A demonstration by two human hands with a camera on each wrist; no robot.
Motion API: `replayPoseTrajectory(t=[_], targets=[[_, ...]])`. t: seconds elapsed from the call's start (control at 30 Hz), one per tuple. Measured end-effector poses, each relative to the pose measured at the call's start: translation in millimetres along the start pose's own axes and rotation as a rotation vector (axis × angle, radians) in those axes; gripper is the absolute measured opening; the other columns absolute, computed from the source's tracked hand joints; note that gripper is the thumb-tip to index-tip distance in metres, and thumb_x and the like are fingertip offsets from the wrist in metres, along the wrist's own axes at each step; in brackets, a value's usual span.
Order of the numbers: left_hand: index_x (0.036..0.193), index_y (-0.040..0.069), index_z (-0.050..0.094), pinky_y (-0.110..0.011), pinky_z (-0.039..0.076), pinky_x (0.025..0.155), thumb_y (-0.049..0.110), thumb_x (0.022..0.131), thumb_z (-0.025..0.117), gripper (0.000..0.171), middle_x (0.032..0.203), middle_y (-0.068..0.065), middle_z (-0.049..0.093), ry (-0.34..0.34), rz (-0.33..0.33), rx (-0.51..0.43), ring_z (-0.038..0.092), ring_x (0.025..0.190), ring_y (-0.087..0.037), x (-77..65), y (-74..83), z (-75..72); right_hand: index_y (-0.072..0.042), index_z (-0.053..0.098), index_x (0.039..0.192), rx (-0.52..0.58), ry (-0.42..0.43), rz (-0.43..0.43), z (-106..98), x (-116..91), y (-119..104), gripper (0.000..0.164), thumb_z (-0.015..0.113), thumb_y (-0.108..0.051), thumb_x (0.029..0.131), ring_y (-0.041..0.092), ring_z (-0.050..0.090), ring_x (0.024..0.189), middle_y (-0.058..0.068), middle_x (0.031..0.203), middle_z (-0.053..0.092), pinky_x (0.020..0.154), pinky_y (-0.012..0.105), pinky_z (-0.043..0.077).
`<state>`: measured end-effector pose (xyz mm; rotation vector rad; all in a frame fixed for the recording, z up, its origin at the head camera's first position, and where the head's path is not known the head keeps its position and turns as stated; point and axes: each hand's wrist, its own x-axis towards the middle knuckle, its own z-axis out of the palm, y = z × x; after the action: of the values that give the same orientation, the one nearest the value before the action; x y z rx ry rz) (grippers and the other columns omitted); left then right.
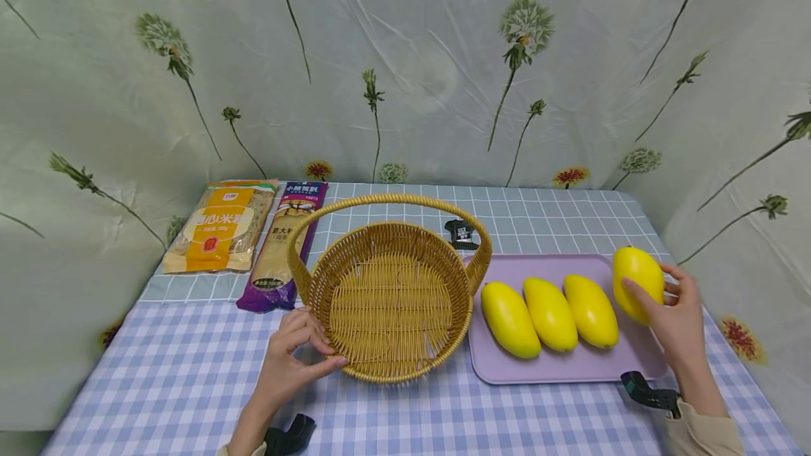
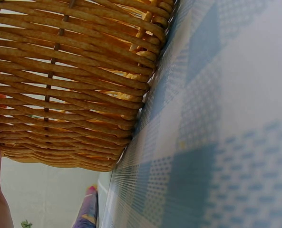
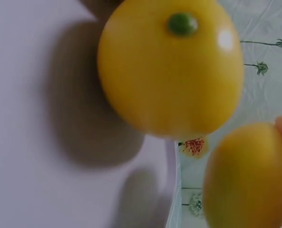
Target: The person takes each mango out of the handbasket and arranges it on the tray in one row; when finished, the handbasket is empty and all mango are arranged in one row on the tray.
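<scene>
My left hand [image 1: 293, 354] pinches the near-left rim of a round woven wicker basket [image 1: 393, 301] with an arched handle. Nothing lies inside the basket; its woven side [image 2: 60, 90] fills much of the left wrist view. At the right, my right hand [image 1: 681, 315] holds a yellow mango [image 1: 638, 280] between thumb and fingers, over the right end of a lilac tray [image 1: 570, 371]. In the right wrist view this mango [image 3: 247, 178] appears raised off the tray. Three more mangoes [image 1: 550, 314] lie side by side on the tray.
Behind the basket at left are an orange-labelled food bag [image 1: 218, 227] and a purple pasta packet [image 1: 281, 248]. A small black packet [image 1: 461, 233] lies behind the basket's right side. A checked cloth [image 1: 405, 417] covers the table, and a floral curtain [image 1: 431, 76] hangs behind.
</scene>
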<state>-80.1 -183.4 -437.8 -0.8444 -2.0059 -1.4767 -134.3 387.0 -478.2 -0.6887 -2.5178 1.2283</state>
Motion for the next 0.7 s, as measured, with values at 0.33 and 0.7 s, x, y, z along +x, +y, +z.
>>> replayPoseTrajectory(t=[0.33, 0.7], targets=[[0.066, 0.008, 0.064, -0.034, 0.030, 0.105, 0.005, 0.057, 0.088, 0.026, 0.071, 0.001, 0.055, -0.002, -0.012, 0.006, 0.048, 0.075, -0.016, 0.2, 0.6, -0.5, -0.004, 0.023, 0.149, -0.091, -0.152, 0.037, -6.8, -19.6, -29.5, 0.087, 0.058, -0.054, 0.087, 0.041, 0.036, 0.106, 0.030, 0.132, 0.034, 0.073, 0.039, 0.039], [0.066, 0.009, 0.063, -0.035, 0.031, 0.104, 0.005, 0.056, 0.088, 0.027, 0.071, 0.001, 0.055, -0.001, -0.004, -0.001, 0.048, 0.074, -0.014, -0.3, 0.5, -0.6, 0.006, 0.018, 0.145, -0.127, -0.216, 0.175, -10.4, -33.6, -48.3, 0.091, 0.053, -0.057, 0.089, 0.049, 0.030, 0.117, 0.036, 0.136, 0.025, 0.092, 0.061, 0.036]])
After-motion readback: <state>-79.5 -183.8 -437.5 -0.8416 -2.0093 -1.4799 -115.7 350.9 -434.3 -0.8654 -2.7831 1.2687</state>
